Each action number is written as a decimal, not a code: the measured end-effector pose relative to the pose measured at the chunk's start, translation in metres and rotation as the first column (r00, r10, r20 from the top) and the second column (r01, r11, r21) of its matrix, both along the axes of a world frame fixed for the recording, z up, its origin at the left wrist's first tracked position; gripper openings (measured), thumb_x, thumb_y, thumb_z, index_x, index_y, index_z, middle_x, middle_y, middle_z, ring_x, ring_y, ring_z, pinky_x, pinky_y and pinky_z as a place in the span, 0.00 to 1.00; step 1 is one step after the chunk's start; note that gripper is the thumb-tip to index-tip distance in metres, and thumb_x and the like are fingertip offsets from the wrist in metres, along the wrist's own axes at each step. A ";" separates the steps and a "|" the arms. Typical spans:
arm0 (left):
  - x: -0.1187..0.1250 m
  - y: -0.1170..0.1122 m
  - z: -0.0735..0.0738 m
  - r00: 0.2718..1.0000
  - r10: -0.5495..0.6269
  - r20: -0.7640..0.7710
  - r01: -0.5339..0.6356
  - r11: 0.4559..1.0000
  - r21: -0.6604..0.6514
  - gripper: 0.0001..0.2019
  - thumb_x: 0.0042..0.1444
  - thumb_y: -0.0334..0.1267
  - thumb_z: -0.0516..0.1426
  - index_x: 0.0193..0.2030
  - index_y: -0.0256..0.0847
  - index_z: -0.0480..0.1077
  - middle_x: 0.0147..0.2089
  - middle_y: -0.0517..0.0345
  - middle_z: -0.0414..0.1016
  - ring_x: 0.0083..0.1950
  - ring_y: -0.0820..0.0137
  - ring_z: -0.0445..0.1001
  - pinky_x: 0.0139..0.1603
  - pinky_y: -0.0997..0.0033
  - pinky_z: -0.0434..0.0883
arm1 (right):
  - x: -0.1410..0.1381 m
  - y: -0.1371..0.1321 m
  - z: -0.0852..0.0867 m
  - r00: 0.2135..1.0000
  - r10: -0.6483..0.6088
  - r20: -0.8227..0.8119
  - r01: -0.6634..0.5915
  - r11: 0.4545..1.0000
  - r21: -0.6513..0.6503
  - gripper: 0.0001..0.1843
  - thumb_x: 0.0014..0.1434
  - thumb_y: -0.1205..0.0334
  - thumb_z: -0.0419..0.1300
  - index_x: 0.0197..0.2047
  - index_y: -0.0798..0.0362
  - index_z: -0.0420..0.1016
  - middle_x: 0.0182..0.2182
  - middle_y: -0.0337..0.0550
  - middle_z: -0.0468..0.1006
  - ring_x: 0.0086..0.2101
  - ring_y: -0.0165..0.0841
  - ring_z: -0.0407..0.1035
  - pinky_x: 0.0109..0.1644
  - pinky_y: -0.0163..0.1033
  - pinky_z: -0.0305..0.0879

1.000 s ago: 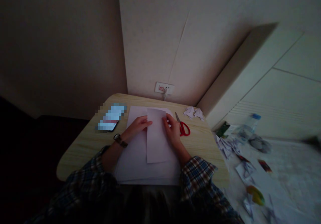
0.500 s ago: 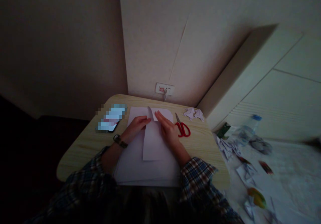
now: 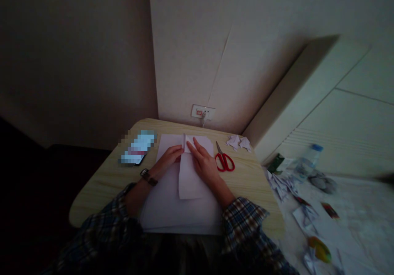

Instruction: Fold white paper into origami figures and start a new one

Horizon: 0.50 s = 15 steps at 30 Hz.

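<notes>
A narrow white sheet of paper point(image 3: 188, 182) lies over a stack of larger white sheets point(image 3: 163, 209), its top part folded over into a flap. My left hand point(image 3: 168, 161) pinches the sheet's left edge near the fold, thumb and fingers together. Across the flap and the right side of the sheet rests my right hand point(image 3: 205, 165), laid flat with its fingers stretched out and slightly apart. Red-handled scissors point(image 3: 225, 162) lie just right of that hand, blades pointing away. Part of the sheet is hidden under my right palm.
On the wooden table point(image 3: 101, 197), a lit phone point(image 3: 139, 147) is at the left. Two folded paper figures point(image 3: 234, 142) sit at the back right. A wall socket point(image 3: 203, 112) holds a plug. Beyond the right edge are a plastic bottle point(image 3: 309, 162) and several folded papers point(image 3: 281, 185).
The flap at the top of the sheet stood partly raised and now lies flatter. My right fingers have spread a little over it. The sheet has shifted slightly right.
</notes>
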<state>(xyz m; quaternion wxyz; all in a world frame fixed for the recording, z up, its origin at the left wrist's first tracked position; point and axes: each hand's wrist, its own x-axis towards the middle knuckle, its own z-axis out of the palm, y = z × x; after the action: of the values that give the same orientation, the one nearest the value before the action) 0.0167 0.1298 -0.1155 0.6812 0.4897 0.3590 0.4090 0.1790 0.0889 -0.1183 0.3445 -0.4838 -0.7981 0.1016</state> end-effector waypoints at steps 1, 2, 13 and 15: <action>0.000 0.000 0.000 1.000 -0.004 0.009 0.004 1.000 -0.008 0.14 0.43 0.45 0.62 0.35 0.38 0.74 0.33 0.55 0.79 0.39 0.62 0.76 0.38 0.67 0.70 | 0.000 0.000 0.000 1.000 0.004 0.014 -0.004 1.000 0.004 0.32 0.61 0.70 0.48 0.67 0.41 0.50 0.67 0.38 0.49 0.63 0.36 0.52 0.65 0.46 0.55; 0.001 0.001 0.000 1.000 -0.008 0.019 0.008 1.000 -0.015 0.15 0.43 0.44 0.62 0.36 0.37 0.74 0.34 0.55 0.79 0.40 0.61 0.76 0.39 0.67 0.70 | 0.000 0.000 0.000 1.000 0.008 0.030 -0.008 1.000 0.009 0.32 0.61 0.70 0.48 0.67 0.42 0.50 0.68 0.38 0.48 0.64 0.36 0.50 0.65 0.46 0.54; -0.001 0.000 0.004 0.999 -0.042 0.018 0.041 0.998 0.057 0.17 0.43 0.40 0.62 0.41 0.35 0.73 0.36 0.54 0.79 0.38 0.65 0.75 0.38 0.71 0.68 | -0.001 0.004 0.000 0.991 0.047 0.123 -0.054 0.997 0.059 0.30 0.61 0.72 0.48 0.66 0.48 0.54 0.68 0.45 0.47 0.65 0.37 0.45 0.67 0.47 0.51; -0.002 0.001 0.004 0.998 -0.063 -0.008 0.063 0.995 0.076 0.18 0.42 0.40 0.63 0.41 0.35 0.72 0.34 0.56 0.78 0.34 0.67 0.74 0.35 0.71 0.68 | -0.001 0.004 -0.001 0.993 0.059 0.103 -0.067 0.995 0.069 0.30 0.61 0.72 0.47 0.66 0.47 0.54 0.68 0.44 0.47 0.65 0.37 0.45 0.67 0.48 0.50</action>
<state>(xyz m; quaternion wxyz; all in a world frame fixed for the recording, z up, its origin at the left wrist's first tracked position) 0.0148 0.1304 -0.1116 0.6736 0.5274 0.3294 0.3994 0.1782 0.0927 -0.1197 0.3176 -0.4501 -0.8325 0.0590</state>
